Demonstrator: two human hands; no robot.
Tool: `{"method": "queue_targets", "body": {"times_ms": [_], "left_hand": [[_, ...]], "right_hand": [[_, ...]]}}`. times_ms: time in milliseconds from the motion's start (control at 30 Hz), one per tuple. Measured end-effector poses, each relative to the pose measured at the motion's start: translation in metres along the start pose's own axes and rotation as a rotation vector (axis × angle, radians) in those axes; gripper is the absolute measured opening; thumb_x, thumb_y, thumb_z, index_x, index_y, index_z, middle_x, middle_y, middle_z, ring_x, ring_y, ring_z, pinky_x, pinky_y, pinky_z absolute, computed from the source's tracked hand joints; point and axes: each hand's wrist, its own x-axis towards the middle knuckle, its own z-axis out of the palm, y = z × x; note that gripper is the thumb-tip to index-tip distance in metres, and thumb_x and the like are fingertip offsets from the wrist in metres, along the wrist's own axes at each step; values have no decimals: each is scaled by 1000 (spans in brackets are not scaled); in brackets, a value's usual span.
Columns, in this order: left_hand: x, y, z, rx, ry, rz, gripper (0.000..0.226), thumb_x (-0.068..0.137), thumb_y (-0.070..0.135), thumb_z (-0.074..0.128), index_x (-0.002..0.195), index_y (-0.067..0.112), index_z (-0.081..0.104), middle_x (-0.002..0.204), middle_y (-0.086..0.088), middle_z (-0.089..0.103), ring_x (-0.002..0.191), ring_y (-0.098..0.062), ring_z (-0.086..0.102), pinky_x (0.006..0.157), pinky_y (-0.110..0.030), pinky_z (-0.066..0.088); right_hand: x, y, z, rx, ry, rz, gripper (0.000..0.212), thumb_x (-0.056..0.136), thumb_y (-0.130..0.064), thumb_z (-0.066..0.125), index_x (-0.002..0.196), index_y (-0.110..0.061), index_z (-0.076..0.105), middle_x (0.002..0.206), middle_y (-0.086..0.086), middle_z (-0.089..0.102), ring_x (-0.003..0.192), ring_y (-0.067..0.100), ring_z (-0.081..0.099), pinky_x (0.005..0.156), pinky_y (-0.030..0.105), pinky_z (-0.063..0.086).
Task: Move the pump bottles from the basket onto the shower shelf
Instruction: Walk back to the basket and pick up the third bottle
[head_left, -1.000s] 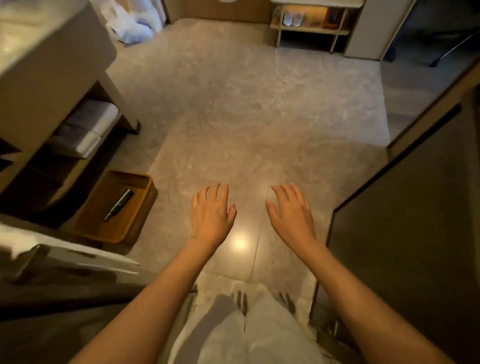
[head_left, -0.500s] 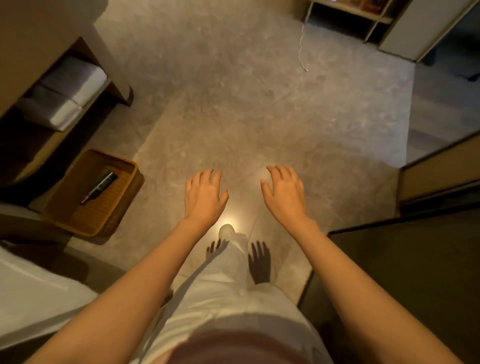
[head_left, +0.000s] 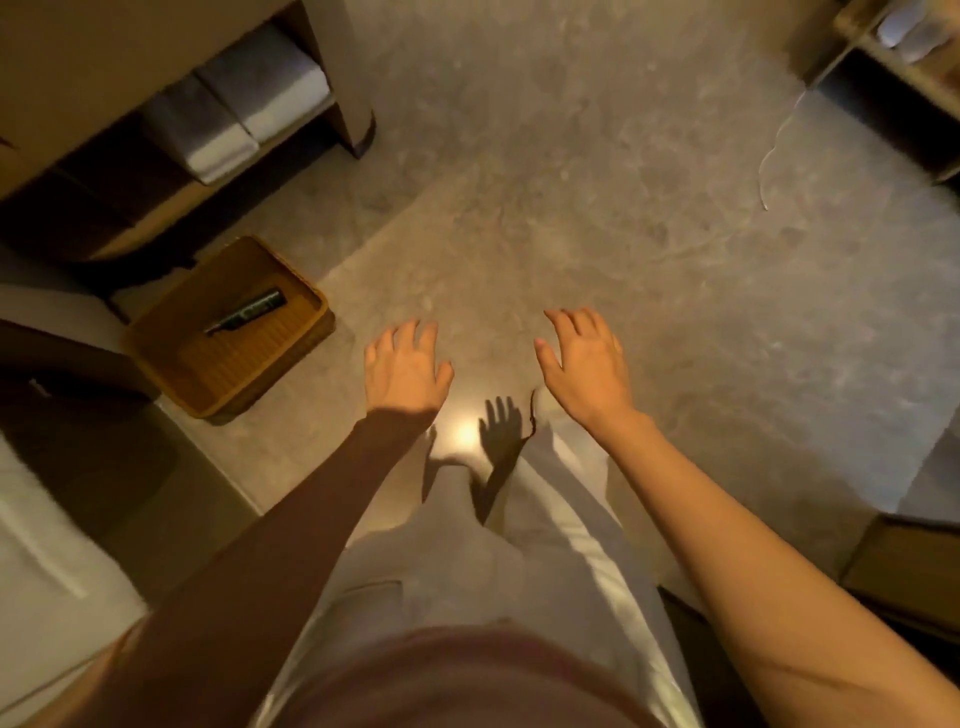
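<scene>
A brown woven basket (head_left: 291, 371) stands on the floor at the left. One dark slim bottle (head_left: 247, 310) lies on its side inside it. My left hand (head_left: 402, 371) hovers open above the floor, just right of the basket, palm down and holding nothing. My right hand (head_left: 584, 364) is also open and empty, further right. No shower shelf is in view.
A vanity unit with folded white towels (head_left: 244, 111) on its low shelf stands at the upper left. A white fixture (head_left: 36, 561) fills the lower left. A low rack (head_left: 904, 67) is at the top right, with a thin cord (head_left: 769, 156) on the floor. My legs in light trousers are below.
The view has moved forward and tilted down, so the basket now lies closer to my left hand. Both hands stay open and empty, fingers slightly more spread.
</scene>
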Motion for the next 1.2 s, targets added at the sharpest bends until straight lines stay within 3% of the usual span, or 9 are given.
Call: {"method": "queue_targets", "body": {"times_ms": [167,367,433,533,633,900,1067,1200], "left_hand": [[72,11,1,5,69,-162,49,89,30,49,133,10,46,136,-16,50,122,-36,46,100,-44,35],[128,20,8,-39,35,-473,50,95,37,39,140,17,35,147,-10,39,136,-29,33,111,-44,26],[136,16,8,-78,59,-566,48,94,36,41,139,16,39,145,-12,42,134,-30,36,110,-45,27],[141,3,1,-126,98,-708,48,93,35,44,137,15,41,144,-12,43,131,-31,39,109,-45,30],[142,-19,-7,-162,168,-853,50,93,34,44,138,15,40,142,-10,45,129,-28,41,108,-42,32],[157,-102,-18,-265,236,-1188,44,91,29,48,132,14,45,139,-11,48,124,-30,45,102,-42,34],[164,-135,-19,-322,143,-1341,53,92,39,44,140,18,35,146,-10,40,131,-32,38,107,-45,31],[175,-158,-23,-383,231,-1461,56,90,34,50,140,15,37,143,-12,44,129,-34,39,105,-45,30]], "right_hand": [[120,15,-15,-45,-49,-183,45,95,-30,45,134,-9,47,135,16,52,130,34,40,107,43,33],[222,10,-20,-48,-174,-415,42,93,-25,51,129,-3,53,122,19,60,116,36,52,97,45,42],[245,-3,-12,-125,-260,-490,45,95,-28,46,134,-5,48,132,18,54,125,34,46,104,45,37],[273,-35,3,-223,-382,-651,48,98,-32,39,140,-11,39,145,14,43,140,30,31,115,43,25],[300,-83,20,-247,-441,-830,48,98,-33,38,142,-13,37,148,12,40,142,29,26,116,42,23],[353,-220,78,-353,-566,-1110,48,97,-31,41,141,-11,38,145,13,43,139,30,31,115,42,25],[369,-278,110,-395,-672,-1226,48,97,-31,42,140,-11,39,143,14,46,135,30,37,112,42,29],[377,-326,130,-429,-749,-1363,47,97,-29,43,139,-10,40,141,15,47,132,30,41,108,40,32]]}}
